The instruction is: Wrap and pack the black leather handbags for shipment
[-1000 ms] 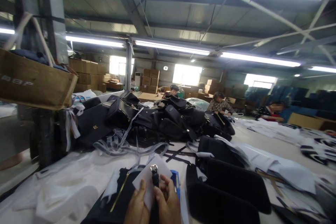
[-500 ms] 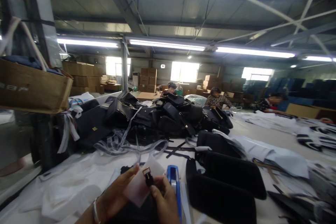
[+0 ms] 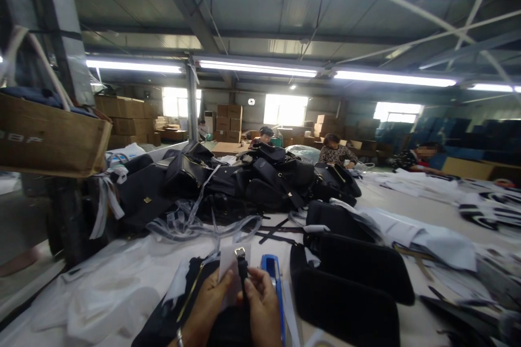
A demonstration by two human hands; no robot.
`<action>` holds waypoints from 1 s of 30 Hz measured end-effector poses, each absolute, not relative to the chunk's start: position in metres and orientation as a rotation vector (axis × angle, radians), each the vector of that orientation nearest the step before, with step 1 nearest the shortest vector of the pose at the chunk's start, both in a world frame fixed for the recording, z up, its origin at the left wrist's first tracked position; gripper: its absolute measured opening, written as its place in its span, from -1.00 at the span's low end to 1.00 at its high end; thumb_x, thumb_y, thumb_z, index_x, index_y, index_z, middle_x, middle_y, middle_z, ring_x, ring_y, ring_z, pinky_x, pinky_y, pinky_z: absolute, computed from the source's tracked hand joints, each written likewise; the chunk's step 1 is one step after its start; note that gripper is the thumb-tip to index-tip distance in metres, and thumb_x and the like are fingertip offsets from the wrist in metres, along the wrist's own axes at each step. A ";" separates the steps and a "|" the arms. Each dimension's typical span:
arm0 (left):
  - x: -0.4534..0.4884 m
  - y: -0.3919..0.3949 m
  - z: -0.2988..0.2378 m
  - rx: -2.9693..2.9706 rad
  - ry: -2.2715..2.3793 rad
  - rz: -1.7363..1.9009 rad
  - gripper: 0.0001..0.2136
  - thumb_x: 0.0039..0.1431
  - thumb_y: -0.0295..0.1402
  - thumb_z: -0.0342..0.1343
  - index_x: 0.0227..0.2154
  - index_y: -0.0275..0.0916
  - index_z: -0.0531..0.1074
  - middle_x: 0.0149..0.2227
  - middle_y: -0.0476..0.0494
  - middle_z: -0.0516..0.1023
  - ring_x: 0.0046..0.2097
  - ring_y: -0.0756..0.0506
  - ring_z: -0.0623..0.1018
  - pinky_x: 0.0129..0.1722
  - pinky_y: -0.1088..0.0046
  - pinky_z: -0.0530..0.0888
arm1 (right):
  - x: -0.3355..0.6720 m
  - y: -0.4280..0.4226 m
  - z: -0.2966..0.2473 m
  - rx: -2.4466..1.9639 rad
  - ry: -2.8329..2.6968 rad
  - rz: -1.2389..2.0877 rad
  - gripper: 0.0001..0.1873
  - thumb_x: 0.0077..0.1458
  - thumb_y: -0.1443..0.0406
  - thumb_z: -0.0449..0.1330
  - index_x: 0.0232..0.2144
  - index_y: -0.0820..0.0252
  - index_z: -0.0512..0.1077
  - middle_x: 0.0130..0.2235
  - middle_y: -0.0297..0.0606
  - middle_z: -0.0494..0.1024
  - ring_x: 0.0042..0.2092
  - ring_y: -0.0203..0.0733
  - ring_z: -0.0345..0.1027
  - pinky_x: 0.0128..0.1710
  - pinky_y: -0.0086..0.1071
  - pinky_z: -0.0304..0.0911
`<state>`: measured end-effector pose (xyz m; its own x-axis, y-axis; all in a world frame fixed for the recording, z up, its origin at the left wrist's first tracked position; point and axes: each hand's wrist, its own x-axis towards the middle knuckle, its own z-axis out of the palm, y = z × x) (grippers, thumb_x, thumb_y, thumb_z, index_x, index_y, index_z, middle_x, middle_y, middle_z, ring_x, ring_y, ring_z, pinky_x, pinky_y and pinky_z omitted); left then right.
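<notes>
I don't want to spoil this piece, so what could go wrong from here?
The left hand pinches a white sheet that looks thin, so it might crease. The black strap in the right hand has a metal buckle, which could scratch the black material below. The blue object close by could get knocked.

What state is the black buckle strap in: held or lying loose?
Held. The right hand grips the black buckle strap near its metal buckle; the left hand holds the white sheet beside it.
</notes>
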<state>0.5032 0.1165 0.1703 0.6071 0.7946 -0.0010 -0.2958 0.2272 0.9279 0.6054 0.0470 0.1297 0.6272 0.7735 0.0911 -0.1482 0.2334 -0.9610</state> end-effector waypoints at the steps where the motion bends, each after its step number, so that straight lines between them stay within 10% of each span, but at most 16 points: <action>1: 0.507 0.111 0.170 1.054 0.527 0.799 -0.55 0.01 -0.10 0.27 -0.10 -0.29 0.55 -0.11 -0.30 0.61 -0.07 -0.25 0.57 0.01 0.24 0.44 | 0.605 0.047 0.130 -1.182 -0.641 0.677 -0.58 0.03 0.07 0.22 -0.13 0.21 0.37 -0.24 -0.17 0.54 -0.32 -0.13 0.46 -0.33 -0.31 0.39; 21: 0.525 0.089 0.182 0.944 0.610 0.859 -0.56 -0.18 -0.14 0.39 -0.25 -0.33 0.61 -0.27 -0.29 0.65 -0.13 -0.29 0.60 -0.05 0.23 0.49 | 0.615 0.027 0.159 -1.712 -1.061 0.142 -0.92 0.15 0.28 0.10 -0.30 0.05 0.40 -0.35 -0.29 0.57 -0.29 -0.06 0.49 -0.29 -0.30 0.33; 26: 0.528 0.086 0.179 1.009 0.625 0.897 -0.60 -0.14 -0.17 0.37 -0.24 -0.30 0.60 -0.28 -0.23 0.65 -0.18 -0.26 0.60 -0.16 0.29 0.52 | 0.641 0.021 0.188 -1.559 -1.251 -0.076 -0.37 0.05 0.37 0.18 0.17 0.06 0.17 0.19 -0.17 0.31 0.22 -0.02 0.16 0.20 -0.14 0.10; 30: 0.530 0.088 0.170 1.116 0.575 0.852 -0.60 0.00 -0.13 0.28 -0.15 -0.29 0.57 -0.22 -0.24 0.64 -0.18 -0.23 0.59 -0.13 0.29 0.51 | 0.657 0.028 0.212 -1.433 -1.397 0.183 -0.31 -0.02 0.41 0.23 0.18 0.03 0.20 0.15 -0.25 0.37 0.16 -0.09 0.23 0.16 -0.23 0.16</action>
